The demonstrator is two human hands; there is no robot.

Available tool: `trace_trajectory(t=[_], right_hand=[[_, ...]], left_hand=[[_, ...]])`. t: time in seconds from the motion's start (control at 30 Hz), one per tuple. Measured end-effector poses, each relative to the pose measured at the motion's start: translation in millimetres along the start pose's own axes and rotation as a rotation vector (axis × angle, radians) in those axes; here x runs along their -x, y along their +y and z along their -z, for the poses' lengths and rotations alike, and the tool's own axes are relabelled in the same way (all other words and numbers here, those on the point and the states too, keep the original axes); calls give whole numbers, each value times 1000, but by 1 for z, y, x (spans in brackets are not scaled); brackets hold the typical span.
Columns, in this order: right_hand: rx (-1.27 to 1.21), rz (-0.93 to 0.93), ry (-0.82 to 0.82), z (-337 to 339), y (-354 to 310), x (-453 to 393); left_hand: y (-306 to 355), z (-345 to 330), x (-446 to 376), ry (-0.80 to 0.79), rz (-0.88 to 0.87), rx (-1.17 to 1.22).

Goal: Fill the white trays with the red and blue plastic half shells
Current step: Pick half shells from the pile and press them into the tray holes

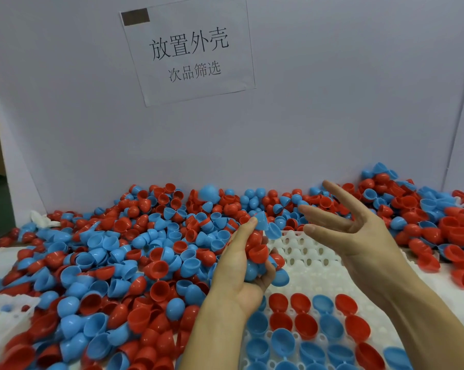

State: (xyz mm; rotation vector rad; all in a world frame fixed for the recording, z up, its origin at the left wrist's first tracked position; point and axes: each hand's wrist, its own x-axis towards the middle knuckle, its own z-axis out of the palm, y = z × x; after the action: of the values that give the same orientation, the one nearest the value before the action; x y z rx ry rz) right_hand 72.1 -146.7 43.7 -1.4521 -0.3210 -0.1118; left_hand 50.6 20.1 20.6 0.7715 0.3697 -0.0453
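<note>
1. Your left hand [241,265] curls round a clutch of red and blue half shells [260,256] — fingers cupped, palm up.
2. Your right hand [359,231] hangs beside it, fingers spread, holding nothing.
3. Beneath lies the white tray [313,265] — near rows filled, far sockets bare.
4. A loose pile of shells [113,257] surrounds it.

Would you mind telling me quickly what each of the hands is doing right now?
Left hand: closed, cupping a handful of red and blue half shells above the white tray.
Right hand: open, fingers spread, holding nothing.
</note>
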Motion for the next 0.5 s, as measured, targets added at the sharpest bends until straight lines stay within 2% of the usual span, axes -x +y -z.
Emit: trace_trajectory(t=[0.13,0.3,0.5], right_hand=[[17,-27,37,3,6,-3],[248,53,99,-2,14,-4],[458,226,-45,-11,16,-1]], left_hand=[[0,1,0,-2,4,4],[-1,1,-1,-35,24,-15],[-2,-1,1,-139,89,-133]])
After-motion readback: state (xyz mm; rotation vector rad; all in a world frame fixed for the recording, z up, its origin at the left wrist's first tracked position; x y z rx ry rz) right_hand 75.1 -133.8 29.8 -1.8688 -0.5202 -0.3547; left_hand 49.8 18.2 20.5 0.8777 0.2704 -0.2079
